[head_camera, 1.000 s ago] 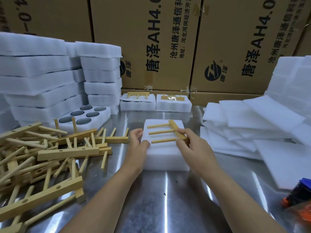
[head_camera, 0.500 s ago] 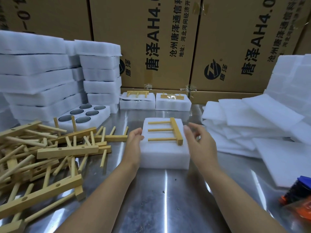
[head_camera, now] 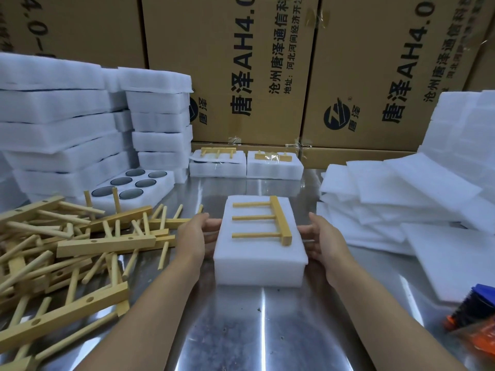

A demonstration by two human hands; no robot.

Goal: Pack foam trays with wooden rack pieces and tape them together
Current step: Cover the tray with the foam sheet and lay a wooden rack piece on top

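A: Middle of the tabletop (head_camera: 241, 330), what's there?
B: One white foam tray (head_camera: 261, 261), flat on the steel. A wooden rack piece (head_camera: 280, 219) lies on its top face, with the bar toward the right edge and three dowels pointing left.

A: Hands?
B: The left hand (head_camera: 197, 232) is against the tray's left side and the right hand (head_camera: 325, 242) against its right side. Same grip on both: fingers straight, laid along the foam, curled round nothing. The rack piece sits untouched between them.

A: Left of the foam tray?
B: A loose pile of rack pieces (head_camera: 80, 242), bars and dowels crossed over one another. Further left and back are stacked foam trays (head_camera: 53, 129). At the foot of the stack is an open tray (head_camera: 150, 190) with six round dark recesses.

A: Behind the foam tray?
B: Two packed trays (head_camera: 217, 167) side by side, each with a rack piece on top. Clear tape shows over the right-hand one. Printed cardboard cartons (head_camera: 241, 76) stand behind them.

A: Right of the foam tray?
B: Foam sheets (head_camera: 388, 196) in loose, overlapping stacks. Right and nearer, at the frame edge, is an orange, black and blue object (head_camera: 474, 311), cut off. Cannot tell what it is.
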